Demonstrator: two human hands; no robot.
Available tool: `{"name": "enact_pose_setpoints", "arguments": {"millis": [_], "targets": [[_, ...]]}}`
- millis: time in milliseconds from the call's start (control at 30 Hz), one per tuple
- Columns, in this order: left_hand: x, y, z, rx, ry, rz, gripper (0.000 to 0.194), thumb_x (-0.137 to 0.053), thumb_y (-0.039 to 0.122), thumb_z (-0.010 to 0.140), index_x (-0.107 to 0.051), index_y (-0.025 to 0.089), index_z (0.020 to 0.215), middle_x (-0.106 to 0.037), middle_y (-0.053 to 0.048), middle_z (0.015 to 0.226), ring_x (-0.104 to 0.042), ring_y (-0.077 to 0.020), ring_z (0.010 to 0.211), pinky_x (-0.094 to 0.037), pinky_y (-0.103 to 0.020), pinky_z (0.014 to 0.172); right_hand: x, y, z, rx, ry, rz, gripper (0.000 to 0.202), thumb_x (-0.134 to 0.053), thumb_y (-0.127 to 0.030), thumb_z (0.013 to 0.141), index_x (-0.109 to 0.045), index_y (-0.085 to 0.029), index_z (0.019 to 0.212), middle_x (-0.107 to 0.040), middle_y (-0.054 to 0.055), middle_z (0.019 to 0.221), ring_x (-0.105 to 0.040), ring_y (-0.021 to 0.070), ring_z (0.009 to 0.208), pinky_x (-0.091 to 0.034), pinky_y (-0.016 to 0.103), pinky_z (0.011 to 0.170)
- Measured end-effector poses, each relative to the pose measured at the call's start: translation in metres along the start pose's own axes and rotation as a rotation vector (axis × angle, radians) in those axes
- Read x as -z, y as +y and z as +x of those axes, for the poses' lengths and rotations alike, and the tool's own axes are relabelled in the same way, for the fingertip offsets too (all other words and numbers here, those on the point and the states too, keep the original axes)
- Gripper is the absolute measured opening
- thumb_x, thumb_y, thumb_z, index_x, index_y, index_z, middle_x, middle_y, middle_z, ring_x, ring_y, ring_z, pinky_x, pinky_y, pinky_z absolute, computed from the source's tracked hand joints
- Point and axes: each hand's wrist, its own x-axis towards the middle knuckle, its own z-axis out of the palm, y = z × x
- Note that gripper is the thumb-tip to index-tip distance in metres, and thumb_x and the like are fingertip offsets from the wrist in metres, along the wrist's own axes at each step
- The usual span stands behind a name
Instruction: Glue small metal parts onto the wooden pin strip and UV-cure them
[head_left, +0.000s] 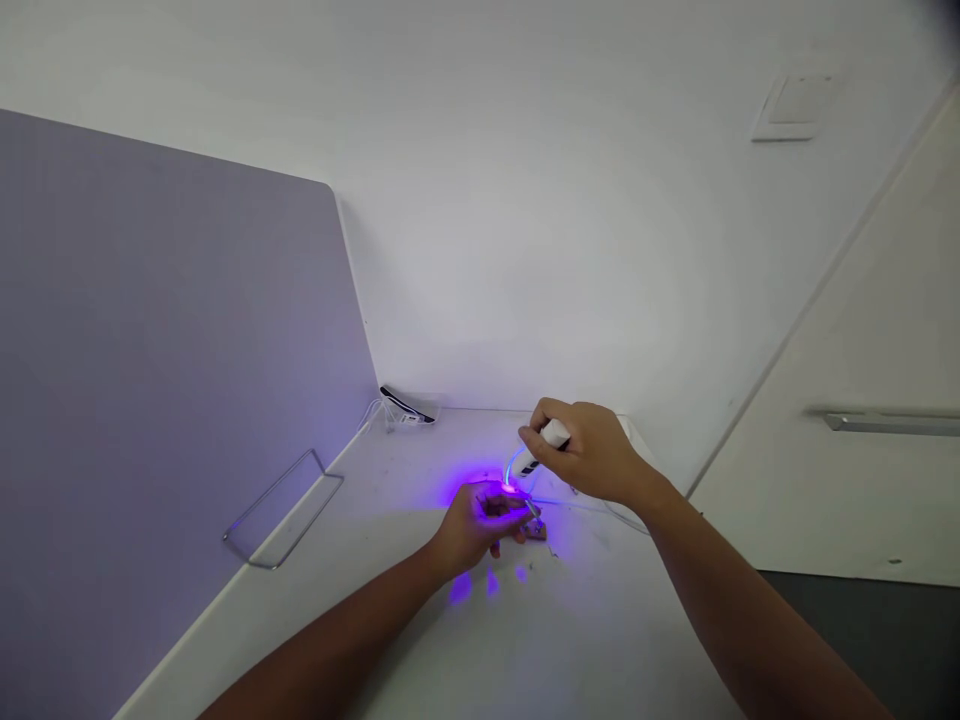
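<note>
My right hand (585,445) is wrapped round a white device (553,436) with dark marks on its side. A purple-blue light (509,487) glows at the lower end of the device, just above my left hand (487,520). The fingers of my left hand are bent together around something small and shiny (532,509), too small to name. Below those fingertips lies a small brown piece (535,531) on the white surface (465,650). Purple light falls across my left fingers and on the surface around them.
A grey panel (165,350) stands at the left, with a metal wire frame (259,505) beside its lower edge. In the back corner lie a black-and-white object (406,404) and white cables (369,412). A wall switch (796,103) is at the upper right.
</note>
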Motion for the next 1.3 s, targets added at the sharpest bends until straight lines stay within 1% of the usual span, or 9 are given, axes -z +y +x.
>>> {"name": "enact_pose_setpoints", "arguments": {"millis": [133,267,500,567,700,767,967,1100,1300], "targets": [[0.001,-0.004,0.0,-0.007,0.026,-0.04,0.036,-0.084,0.043,0.08,-0.078,0.01,0.092,-0.078,-0.01,0.075,-0.072,-0.0187,0.061,-0.044,-0.017,0.038,0.004,0.003,-0.001,0.014,-0.012,-0.051,0.024,-0.057,-0.041,0.098,-0.058,-0.024,0.08,-0.065,-0.008,0.053,-0.058,0.0128,0.049,-0.036,0.027,0.057],[0.0,-0.007,0.0,-0.028,0.02,-0.098,0.036,-0.085,0.042,0.079,-0.076,0.009,0.092,-0.079,-0.013,0.081,-0.071,-0.0178,0.06,-0.042,-0.016,0.036,0.011,0.004,-0.003,0.042,-0.058,-0.026,0.024,-0.059,-0.037,0.095,-0.055,-0.024,0.076,-0.063,-0.008,0.052,-0.055,0.0125,0.048,-0.035,0.026,0.055],[0.001,-0.012,0.004,-0.06,0.054,-0.092,0.038,-0.087,0.043,0.075,-0.074,0.01,0.088,-0.075,-0.008,0.068,-0.068,-0.0163,0.051,-0.044,-0.018,0.036,0.017,-0.006,-0.007,0.181,-0.318,0.168,0.018,-0.063,-0.028,0.089,-0.052,-0.023,0.074,-0.059,-0.007,0.057,-0.049,0.0101,0.05,-0.035,0.024,0.054],[0.001,-0.012,0.003,-0.07,0.064,-0.077,0.037,-0.086,0.042,0.076,-0.075,0.01,0.089,-0.076,-0.009,0.072,-0.069,-0.0162,0.053,-0.045,-0.018,0.037,0.014,-0.009,-0.008,0.185,-0.298,0.198,0.019,-0.061,-0.032,0.092,-0.053,-0.023,0.077,-0.061,-0.006,0.06,-0.051,0.0106,0.053,-0.038,0.024,0.057],[0.001,-0.01,0.0,-0.023,0.065,-0.034,0.036,-0.086,0.043,0.077,-0.072,0.01,0.083,-0.075,-0.009,0.067,-0.072,-0.0194,0.055,-0.044,-0.018,0.037,0.005,-0.008,-0.005,0.131,-0.117,0.115,0.02,-0.059,-0.037,0.096,-0.056,-0.023,0.082,-0.067,-0.005,0.065,-0.056,0.0125,0.059,-0.04,0.026,0.064],[0.001,-0.008,-0.001,0.009,0.051,-0.033,0.038,-0.085,0.045,0.078,-0.072,0.01,0.085,-0.074,-0.008,0.064,-0.074,-0.0216,0.056,-0.043,-0.018,0.035,0.002,-0.005,-0.004,0.101,-0.072,0.099,0.02,-0.06,-0.039,0.096,-0.058,-0.024,0.084,-0.067,-0.005,0.065,-0.058,0.0129,0.06,-0.041,0.026,0.064],[0.0,-0.003,-0.003,0.069,0.005,-0.073,0.047,-0.083,0.05,0.08,-0.075,0.009,0.102,-0.076,-0.01,0.071,-0.075,-0.0233,0.051,-0.043,-0.019,0.031,0.003,0.0,-0.001,0.032,-0.049,0.104,0.024,-0.057,-0.041,0.098,-0.055,-0.024,0.081,-0.061,-0.007,0.055,-0.054,0.0116,0.049,-0.036,0.024,0.054],[0.0,0.001,-0.002,0.011,0.02,-0.032,0.041,-0.083,0.045,0.08,-0.077,0.009,0.1,-0.08,-0.015,0.085,-0.075,-0.0203,0.059,-0.047,-0.018,0.037,0.004,-0.001,-0.001,-0.006,-0.066,0.109,0.025,-0.057,-0.044,0.098,-0.055,-0.024,0.082,-0.062,-0.007,0.053,-0.057,0.0127,0.049,-0.039,0.025,0.056],[0.001,-0.005,0.0,-0.035,-0.003,-0.048,0.035,-0.083,0.043,0.081,-0.075,0.01,0.091,-0.079,-0.012,0.079,-0.072,-0.0174,0.061,-0.045,-0.016,0.038,0.004,0.007,0.001,-0.024,-0.06,0.014,0.022,-0.057,-0.041,0.097,-0.056,-0.025,0.082,-0.062,-0.007,0.052,-0.057,0.0138,0.048,-0.036,0.025,0.056]]}}
